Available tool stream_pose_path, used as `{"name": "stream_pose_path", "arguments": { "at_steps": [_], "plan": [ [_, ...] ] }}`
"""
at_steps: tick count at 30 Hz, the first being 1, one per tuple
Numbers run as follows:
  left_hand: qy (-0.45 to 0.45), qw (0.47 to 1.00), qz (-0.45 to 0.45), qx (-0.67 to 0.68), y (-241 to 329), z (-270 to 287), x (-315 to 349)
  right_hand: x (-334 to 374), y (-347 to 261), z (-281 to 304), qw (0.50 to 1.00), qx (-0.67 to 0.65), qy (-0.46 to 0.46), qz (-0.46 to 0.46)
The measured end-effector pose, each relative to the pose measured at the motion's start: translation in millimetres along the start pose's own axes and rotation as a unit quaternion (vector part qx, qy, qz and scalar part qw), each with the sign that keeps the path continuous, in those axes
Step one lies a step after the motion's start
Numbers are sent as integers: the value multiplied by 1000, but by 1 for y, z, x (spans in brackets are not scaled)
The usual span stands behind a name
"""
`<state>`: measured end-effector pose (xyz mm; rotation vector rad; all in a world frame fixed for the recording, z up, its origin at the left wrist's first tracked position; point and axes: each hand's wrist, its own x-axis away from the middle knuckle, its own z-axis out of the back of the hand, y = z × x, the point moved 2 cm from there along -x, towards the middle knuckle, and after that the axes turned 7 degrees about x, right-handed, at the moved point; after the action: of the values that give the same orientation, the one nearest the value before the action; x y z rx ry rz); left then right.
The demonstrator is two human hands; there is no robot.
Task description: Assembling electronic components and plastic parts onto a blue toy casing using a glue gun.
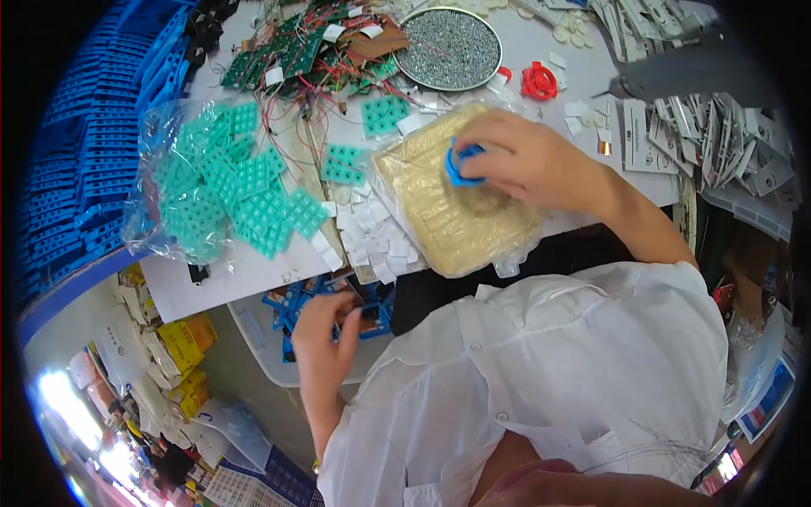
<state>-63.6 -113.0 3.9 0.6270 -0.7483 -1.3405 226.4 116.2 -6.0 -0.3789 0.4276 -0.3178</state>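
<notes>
My right hand (528,160) is closed on a blue ring-shaped plastic part (465,165), held over a tan pad wrapped in clear plastic (431,215). This pad lies at the table's near edge, against my body. Lower down on the left, my left hand (325,334) hovers at a translucent plastic bin (269,359) below the table edge. Its thumb and fingers are apart, and I see nothing gripped between them. Beneath and beside that hand, blue plastic parts (291,296) with dark pieces lie in the bin.
Teal rubber keypads (241,182) spill from a clear bag on the left. Blue casings (101,152) are stacked beyond. A round tray of small metal pieces (448,49), wired circuit boards (291,46) and a red plastic part (539,82) sit farther back. A grey arm (693,72) juts in at right.
</notes>
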Motion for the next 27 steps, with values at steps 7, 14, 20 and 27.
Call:
{"name": "stream_pose_path", "arguments": {
  "at_steps": [7, 14, 20, 27],
  "plan": [
    [-8, 951, -308, -12, 60, -87, -73, 20, -9, -6, 995, -3, -95, 34],
    [-32, 944, -325, -50, 54, -115, -88, 40, -5, -14, 996, 32, -64, 56],
    [-44, 943, -320, -82, 54, -116, -87, 62, -27, -22, 989, 122, -84, -7],
    [-59, 926, -342, -149, 57, -113, -90, 61, -40, -10, 975, 138, -161, -62]
  ]
}}
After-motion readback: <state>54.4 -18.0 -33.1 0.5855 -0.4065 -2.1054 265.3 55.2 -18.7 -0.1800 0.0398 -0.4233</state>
